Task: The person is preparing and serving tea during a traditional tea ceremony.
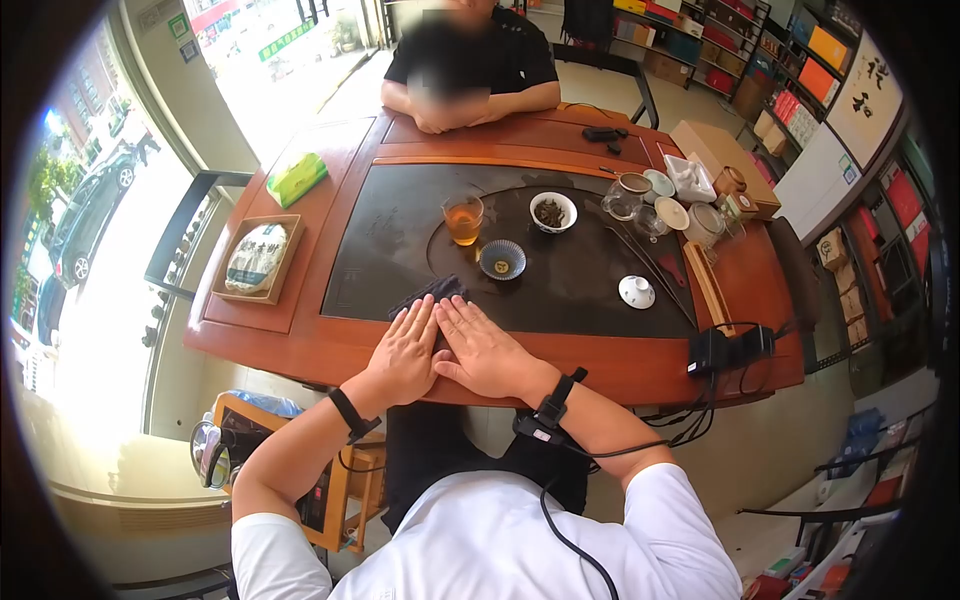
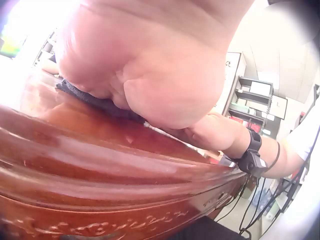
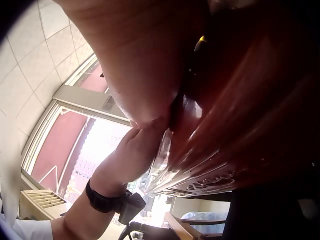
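Both hands lie flat at the near edge of the wooden tea table, fingers straight and fingertips meeting. My left hand (image 1: 402, 350) rests on a dark folded cloth (image 1: 455, 287), which also shows under the palm in the left wrist view. Beside it, my right hand (image 1: 485, 350) touches the left with its fingers and thumb, partly over the same cloth. Just beyond the fingertips stand a small ribbed tea cup (image 1: 502, 261) and a glass pitcher (image 1: 463, 222) of amber tea. A white lidless gaiwan (image 1: 553, 212) holds dark tea leaves.
The gaiwan lid (image 1: 636, 292) lies to the right, near long dark tongs (image 1: 650, 262). Glassware (image 1: 704, 226) crowds the right side, with a black power adapter (image 1: 709, 352) and cables nearer. A boxed tea cake (image 1: 262, 262) sits left. Across the table, a person (image 1: 470, 70) leans on folded arms.
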Tool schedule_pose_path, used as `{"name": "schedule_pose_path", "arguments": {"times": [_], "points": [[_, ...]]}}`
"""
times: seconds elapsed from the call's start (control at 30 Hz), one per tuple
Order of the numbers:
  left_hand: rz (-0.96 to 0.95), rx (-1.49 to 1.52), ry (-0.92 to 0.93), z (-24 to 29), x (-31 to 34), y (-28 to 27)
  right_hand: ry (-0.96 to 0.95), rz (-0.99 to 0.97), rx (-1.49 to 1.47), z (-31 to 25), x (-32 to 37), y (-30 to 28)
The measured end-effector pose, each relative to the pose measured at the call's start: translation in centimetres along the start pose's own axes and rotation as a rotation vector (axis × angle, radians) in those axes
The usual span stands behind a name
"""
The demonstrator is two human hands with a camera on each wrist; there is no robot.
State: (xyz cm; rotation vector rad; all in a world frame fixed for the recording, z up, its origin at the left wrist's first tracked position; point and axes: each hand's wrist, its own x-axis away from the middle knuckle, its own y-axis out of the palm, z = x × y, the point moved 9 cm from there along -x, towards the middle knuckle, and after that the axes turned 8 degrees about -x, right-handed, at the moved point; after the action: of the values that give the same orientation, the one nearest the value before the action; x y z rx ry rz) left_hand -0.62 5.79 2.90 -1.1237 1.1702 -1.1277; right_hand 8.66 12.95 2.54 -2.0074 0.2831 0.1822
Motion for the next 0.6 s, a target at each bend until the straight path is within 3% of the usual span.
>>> {"name": "schedule_pose_path", "arguments": {"times": [0.27, 0.6], "points": [[-0.035, -0.005, -0.003, -2.9, -0.8, 0.0, 0.053, -0.057, 0.015, 0.1, -3.2, 0.9], [-0.078, 0.019, 0.020, -0.8, -1.3, 0.4, 0.078, -0.116, -0.016, 0.3, -0.9, -1.2]]}}
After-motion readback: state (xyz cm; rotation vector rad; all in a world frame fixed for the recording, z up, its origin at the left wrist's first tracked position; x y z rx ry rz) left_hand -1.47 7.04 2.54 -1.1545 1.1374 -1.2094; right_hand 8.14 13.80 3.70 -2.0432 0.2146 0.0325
